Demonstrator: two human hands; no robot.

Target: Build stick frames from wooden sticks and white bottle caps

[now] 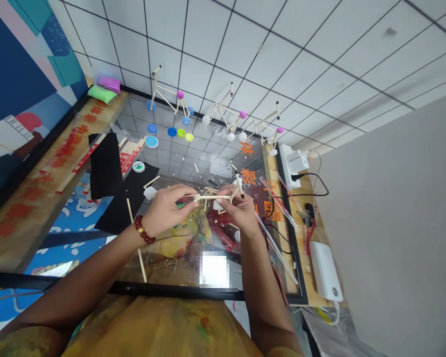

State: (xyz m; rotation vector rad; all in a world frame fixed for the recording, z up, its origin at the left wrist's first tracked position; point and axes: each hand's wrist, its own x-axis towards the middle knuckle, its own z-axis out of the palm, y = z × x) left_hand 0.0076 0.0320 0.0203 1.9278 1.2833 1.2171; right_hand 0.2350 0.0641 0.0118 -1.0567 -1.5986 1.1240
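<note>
So both hands are up close together over the middle of the desk (171,158), each clamped on the same little stick frame (212,197). The left hand (167,208) pinches the 9 o'clock end of the frame's long stick. The right hand (238,210) grips the 3 o'clock end, where a short stick pokes upward with a dark tip. The frame is held in the air, not resting on the glass. There might be a white cap stuck on the frame under the right fingers, hard to tell from this angle. A red bead bracelet (144,230) sits on the left wrist. At 9 o'clock from the hands lies a black cloth (104,163). Up at 12 o'clock, near the wall, are loose coloured bottle caps (171,132) and three finished stick models (223,111). At 2 o'clock there's a white power strip (295,163)
</note>
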